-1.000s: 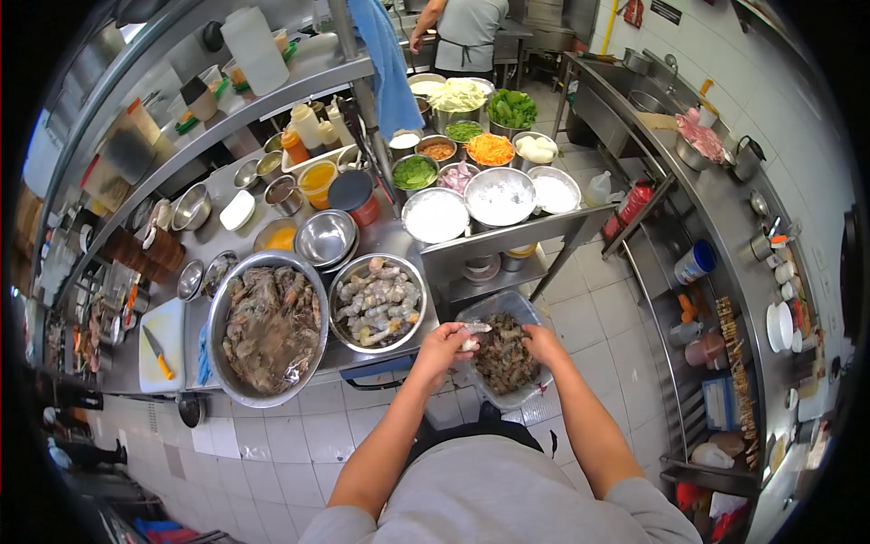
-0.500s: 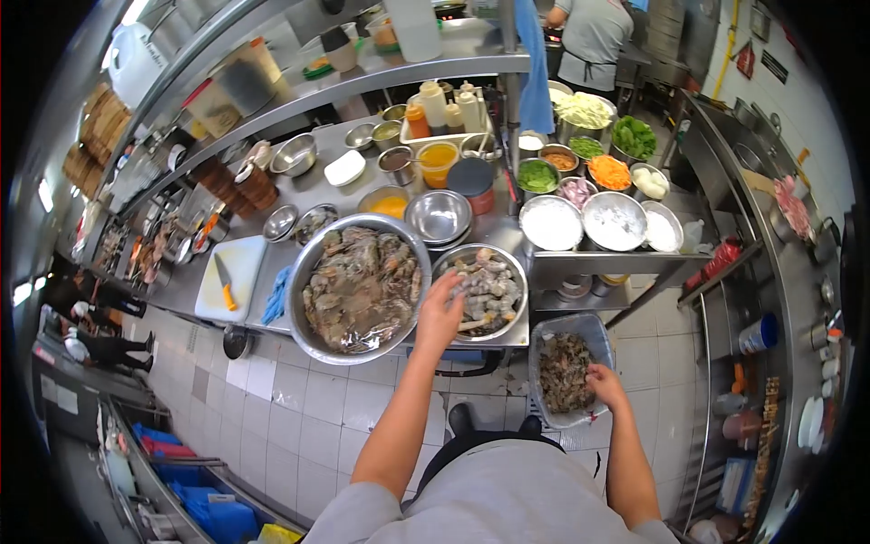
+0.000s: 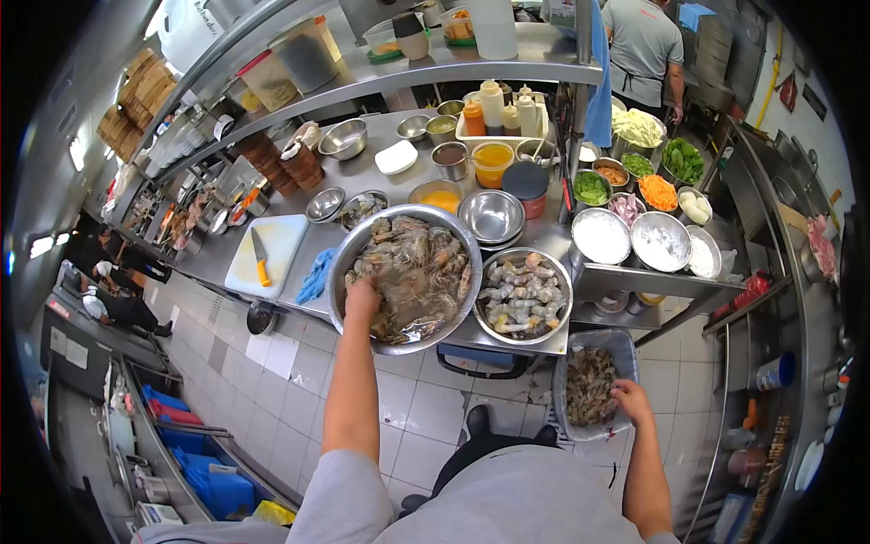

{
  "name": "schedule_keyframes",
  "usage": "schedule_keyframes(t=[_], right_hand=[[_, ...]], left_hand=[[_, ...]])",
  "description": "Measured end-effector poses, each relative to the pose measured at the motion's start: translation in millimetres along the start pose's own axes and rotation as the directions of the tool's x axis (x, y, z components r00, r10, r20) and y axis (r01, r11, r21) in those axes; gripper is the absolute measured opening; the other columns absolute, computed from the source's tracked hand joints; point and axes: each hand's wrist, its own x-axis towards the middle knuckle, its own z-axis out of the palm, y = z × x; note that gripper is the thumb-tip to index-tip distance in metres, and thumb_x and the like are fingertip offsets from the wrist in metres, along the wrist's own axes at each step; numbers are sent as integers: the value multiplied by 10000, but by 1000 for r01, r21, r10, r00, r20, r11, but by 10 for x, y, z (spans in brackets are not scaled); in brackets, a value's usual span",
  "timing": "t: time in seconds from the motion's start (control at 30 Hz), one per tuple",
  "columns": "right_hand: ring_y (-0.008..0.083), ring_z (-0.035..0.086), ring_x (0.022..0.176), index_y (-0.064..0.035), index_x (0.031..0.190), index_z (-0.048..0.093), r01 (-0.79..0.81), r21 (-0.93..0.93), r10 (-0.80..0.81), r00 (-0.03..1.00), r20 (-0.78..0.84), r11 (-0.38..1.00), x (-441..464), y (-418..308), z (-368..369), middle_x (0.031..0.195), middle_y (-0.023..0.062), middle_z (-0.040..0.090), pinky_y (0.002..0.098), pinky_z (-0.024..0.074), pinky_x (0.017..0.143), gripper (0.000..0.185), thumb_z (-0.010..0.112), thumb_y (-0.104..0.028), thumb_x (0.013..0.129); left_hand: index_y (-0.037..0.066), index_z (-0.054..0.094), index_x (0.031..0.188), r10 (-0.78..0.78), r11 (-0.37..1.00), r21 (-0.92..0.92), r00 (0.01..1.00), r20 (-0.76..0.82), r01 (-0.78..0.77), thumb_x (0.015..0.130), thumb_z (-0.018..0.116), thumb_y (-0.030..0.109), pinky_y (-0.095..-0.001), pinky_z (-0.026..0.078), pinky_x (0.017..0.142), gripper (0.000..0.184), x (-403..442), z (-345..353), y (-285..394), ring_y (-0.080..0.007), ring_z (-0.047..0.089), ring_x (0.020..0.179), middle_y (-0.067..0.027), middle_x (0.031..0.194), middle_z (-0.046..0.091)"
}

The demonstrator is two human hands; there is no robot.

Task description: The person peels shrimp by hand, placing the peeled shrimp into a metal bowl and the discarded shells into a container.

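My left hand (image 3: pixel 362 299) reaches into the left side of a large metal bowl (image 3: pixel 471 288) of unpeeled shrimp in murky water; its fingertips are hidden among the shrimp (image 3: pixel 412 245). Right of that bowl stands a smaller metal bowl of peeled grey shrimp (image 3: pixel 521 295). Lower down, a clear plastic tub (image 3: pixel 625 349) holds a pile of shells and heads (image 3: pixel 589 385). My right hand (image 3: pixel 628 397) hangs at the tub's right edge, fingers curled; whether anything is between them is too small to tell.
A knife (image 3: pixel 261 258) lies on a white cutting board (image 3: pixel 288 238) beside a blue cloth (image 3: pixel 317 275). Empty metal bowls (image 3: pixel 491 216), squeeze bottles and sauces stand behind. Bowls of white powder (image 3: pixel 601 236) and cut vegetables are at the right. A co-worker (image 3: pixel 643 54) stands beyond the shelf.
My left hand has gone from near the tub, past the peeled shrimp bowl, into the large bowl at the left. My right hand stays by the tub. The view has swung left.
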Motion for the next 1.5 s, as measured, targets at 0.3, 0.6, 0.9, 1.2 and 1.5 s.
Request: schedule_keyframes(t=[0.3, 0.6, 0.9, 1.2, 1.5], right_hand=[[154, 643, 863, 6, 1243, 598, 133, 57, -135, 991, 16, 989, -75, -352, 138, 1032, 99, 682, 284, 531, 757, 350, 645, -78, 906], [215, 598, 1055, -106, 1303, 588, 631, -160, -646, 760, -72, 759, -703, -2026, 361, 1168, 95, 632, 319, 500, 878, 481, 698, -50, 838], [318, 563, 1127, -132, 1206, 634, 784, -527, -891, 442, 100, 330, -667, -2447, 400, 1186, 86, 616, 421, 459, 936, 434, 715, -77, 783], [126, 630, 845, -41, 1228, 552, 126, 672, -246, 965, 86, 729, -352, -1435, 138, 1011, 46, 653, 273, 517, 752, 260, 478, -187, 1027], [105, 569, 681, -83, 1035, 568, 66, 461, -118, 989, 85, 885, -327, -1107, 188, 858, 16, 615, 252, 477, 626, 202, 526, -278, 1008]], left_hand=[[-11, 662, 1092, 60, 936, -346, 998, -29, -66, 838, 671, 155, -398, 553, 762, 304, -144, -68, -71, -311, 682, 858, -179, 977, 703], [70, 527, 1318, 193, 351, -917, 944, 268, 188, 944, 603, 91, -245, 540, 610, 382, -763, -534, 1467, -69, 619, 825, 1, 1035, 663], [67, 501, 1346, 605, 364, -803, 536, 589, 471, 985, 535, 138, -237, 512, 627, 369, -1562, 406, 3056, -93, 626, 762, -32, 933, 664], [41, 486, 1368, 710, 420, -860, 486, 510, 289, 907, 596, 48, -262, 484, 829, 474, -2060, 1101, 3439, -133, 591, 978, -66, 1159, 620], [121, 616, 1272, 833, 436, -764, 534, 144, -476, 736, 594, -80, -358, 523, 828, 573, -2351, 1249, 3597, -316, 653, 913, -182, 1183, 585]])
